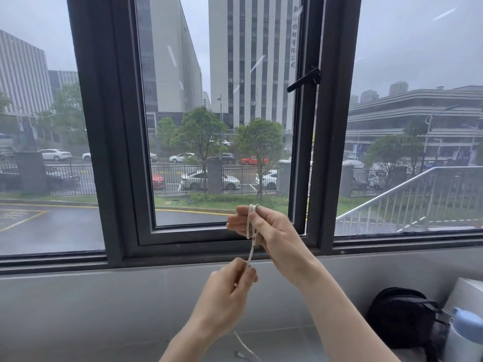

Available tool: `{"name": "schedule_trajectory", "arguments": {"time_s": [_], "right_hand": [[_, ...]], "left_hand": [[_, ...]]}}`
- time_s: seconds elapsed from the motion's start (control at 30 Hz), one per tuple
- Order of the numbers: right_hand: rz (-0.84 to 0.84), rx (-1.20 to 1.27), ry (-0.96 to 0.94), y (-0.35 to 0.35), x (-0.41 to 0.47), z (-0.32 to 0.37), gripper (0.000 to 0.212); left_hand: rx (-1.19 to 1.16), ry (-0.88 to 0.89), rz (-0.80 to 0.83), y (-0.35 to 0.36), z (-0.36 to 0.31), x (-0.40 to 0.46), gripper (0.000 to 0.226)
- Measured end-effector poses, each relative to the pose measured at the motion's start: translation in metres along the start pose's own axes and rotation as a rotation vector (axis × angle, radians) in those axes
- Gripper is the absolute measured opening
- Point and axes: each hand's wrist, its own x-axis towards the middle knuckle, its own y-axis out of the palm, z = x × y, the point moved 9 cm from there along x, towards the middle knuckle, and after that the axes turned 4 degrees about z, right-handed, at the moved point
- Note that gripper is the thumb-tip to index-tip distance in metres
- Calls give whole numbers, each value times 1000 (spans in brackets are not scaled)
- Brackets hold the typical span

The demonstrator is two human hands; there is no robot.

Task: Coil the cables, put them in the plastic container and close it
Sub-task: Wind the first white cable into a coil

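Note:
A thin white cable (251,248) is held up in front of the window between both hands. My right hand (264,231) is the upper one and has several loops of the cable wrapped round its fingers. My left hand (230,291) sits below it and pinches the cable between thumb and fingers, keeping the short stretch between the hands taut. The loose tail of the cable (244,347) hangs down under my left wrist to the bottom edge of the view. No plastic container is in view.
A grey sill (104,309) runs below the dark window frame (337,126). A black bag (402,317) lies at the lower right, with a light blue bottle (464,335) and a white box (467,293) beside it.

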Motion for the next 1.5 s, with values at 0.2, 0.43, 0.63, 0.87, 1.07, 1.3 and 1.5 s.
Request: {"name": "schedule_trajectory", "arguments": {"time_s": [0.2, 0.43, 0.63, 0.87, 1.07, 1.3, 1.5], "right_hand": [[18, -399, 98, 3, -3, -28, 24], [217, -329, 188, 16, -15, -24, 31], [392, -203, 318, 33, -25, -36, 44], [439, 75, 233, 47, -28, -15, 37], [494, 193, 191, 57, -28, 4, 30], [359, 400, 68, 46, -13, 16, 33], [217, 434, -14, 38, -5, 20, 38]], "left_hand": [[626, 42, -79, -25, -29, -3, 21], [749, 230, -106, -63, -51, 0, 16], [703, 383, -138, -77, -62, 6, 12], [218, 345, -181, -89, -44, 19, 14], [-363, 280, -4, -60, -30, 19, 28], [-444, 90, -61, -36, -7, 17, 41], [-313, -58, 23, -3, 8, 3, 40]]}}
